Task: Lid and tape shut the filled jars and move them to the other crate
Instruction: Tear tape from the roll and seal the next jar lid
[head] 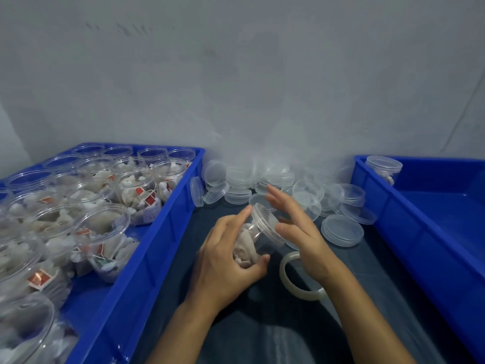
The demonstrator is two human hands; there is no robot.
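Plain grey wall at the back, dark cloth-covered table [262, 324] in the middle, and a blue crate on either side, so pretty much a little packing station. Left crate [147, 248] is crammed with open jars [102, 227] stuffed with white tea-bag looking packets, none of them capped as far as I can see. Right crate [409, 222] is nearly bare, just one capped jar [383, 168] parked in its far corner. Between the crates, at the far side of the table, sits a heap of clear lids [262, 177], and a roll of clear tape [299, 277] lies near the person, right under the right wrist. The jar being worked on [258, 232] is held up over the table, tipped so its long axis runs from near-left to far-right, mouth end pointing away. The left hand [225, 258] has it wrapped around the body, thumb underneath and forefinger stretched along the top. It already has a lid [265, 219] sitting on the mouth, looks seated but I can't swear it's fully tight. The right hand [296, 222] is spread loose just beside that lid, fingers straight, gripping nothing, maybe brushing the rim. So my guess is that capping is about finished and taping comes up. Key thing: the tape is right below the free right hand, way closer than to the left.
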